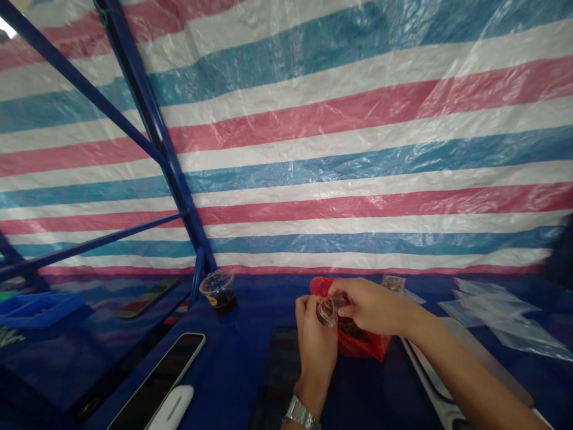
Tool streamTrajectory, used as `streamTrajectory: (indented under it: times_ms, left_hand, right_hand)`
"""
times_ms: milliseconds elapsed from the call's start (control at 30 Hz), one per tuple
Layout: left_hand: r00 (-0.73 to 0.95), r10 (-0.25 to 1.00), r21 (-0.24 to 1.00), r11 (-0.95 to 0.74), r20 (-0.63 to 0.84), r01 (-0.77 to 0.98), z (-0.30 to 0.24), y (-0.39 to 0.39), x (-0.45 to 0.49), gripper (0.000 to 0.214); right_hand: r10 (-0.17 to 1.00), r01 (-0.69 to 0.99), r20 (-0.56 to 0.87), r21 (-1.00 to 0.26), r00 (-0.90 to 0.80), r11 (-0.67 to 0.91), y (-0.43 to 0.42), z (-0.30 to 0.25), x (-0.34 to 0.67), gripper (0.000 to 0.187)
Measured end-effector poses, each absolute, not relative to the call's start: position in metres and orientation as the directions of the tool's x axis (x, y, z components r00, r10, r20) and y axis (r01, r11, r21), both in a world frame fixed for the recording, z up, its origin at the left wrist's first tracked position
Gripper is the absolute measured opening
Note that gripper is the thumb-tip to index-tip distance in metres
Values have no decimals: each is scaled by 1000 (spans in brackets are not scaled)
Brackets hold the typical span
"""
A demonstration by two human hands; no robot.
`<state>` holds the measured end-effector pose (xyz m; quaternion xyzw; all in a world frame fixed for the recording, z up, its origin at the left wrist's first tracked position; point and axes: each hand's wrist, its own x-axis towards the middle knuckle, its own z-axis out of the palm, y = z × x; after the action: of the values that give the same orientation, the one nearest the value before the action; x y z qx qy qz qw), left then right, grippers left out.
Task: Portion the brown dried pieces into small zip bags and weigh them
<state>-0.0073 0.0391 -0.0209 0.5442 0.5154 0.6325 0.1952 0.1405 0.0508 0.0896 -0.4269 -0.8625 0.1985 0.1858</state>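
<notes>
My left hand (314,340) and my right hand (373,307) meet over the blue table (250,358), both pinched round a small clear plastic bag (328,310) with dark brown pieces inside. A silver watch (302,414) is on my left wrist. Just behind and under the hands lies a red plastic bag (362,345) holding more of the dark pieces.
A small lidded clear cup (218,288) with dark contents stands by the blue pole (161,143). A phone (159,379) and a white device (172,407) lie at the lower left, another phone (148,297) further back. Empty clear bags (492,310) lie at right. A striped tarp (340,149) walls the back.
</notes>
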Motion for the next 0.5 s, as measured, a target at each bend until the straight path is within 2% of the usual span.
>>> streamTrajectory:
  times_ms: [233, 500]
  left_hand:
    - [-285, 825, 853, -379, 487, 359, -22, 37, -10, 18]
    - [-215, 856, 855, -381, 470, 352, -14, 32, -13, 19]
  right_hand:
    - [820, 756, 190, -318, -541, 572, 37, 94, 126, 21]
    - [781, 681, 201, -394, -592, 618, 38, 93, 127, 33]
